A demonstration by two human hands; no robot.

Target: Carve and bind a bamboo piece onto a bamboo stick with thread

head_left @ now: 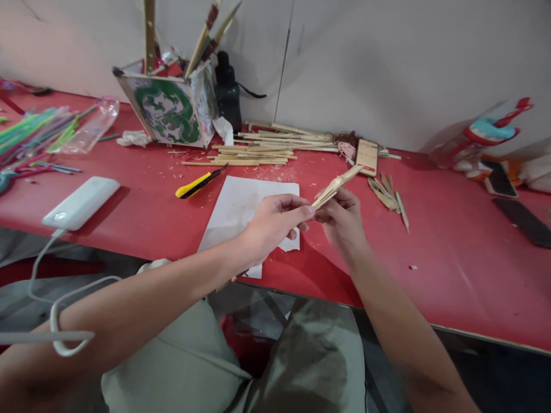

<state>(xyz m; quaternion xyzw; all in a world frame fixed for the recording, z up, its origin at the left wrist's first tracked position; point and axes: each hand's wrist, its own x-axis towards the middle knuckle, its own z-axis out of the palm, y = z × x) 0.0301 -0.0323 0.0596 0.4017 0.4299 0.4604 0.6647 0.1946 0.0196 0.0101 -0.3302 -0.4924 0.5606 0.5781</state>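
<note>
A pale, split bamboo piece (338, 184) is held above the red table, pointing up and to the right. My left hand (282, 215) pinches its lower end between thumb and fingers. My right hand (342, 215) is closed around its middle, the fingertips partly hidden behind it. Beneath my left hand lies a sheet of white paper (232, 198). A yellow and black utility knife (200, 182) rests left of the paper with its blade out. Behind the hands, several thin bamboo sticks (258, 154) lie in a pile near the wall.
A box with a green dragon picture (167, 112) holds tools, beside a black bottle (227, 94). A white power bank (81, 202) with a cable and colourful pipe cleaners (38, 135) lie left. Dried leaf strips (387, 194), a wooden block (367, 156) and dark phones (523, 221) lie right.
</note>
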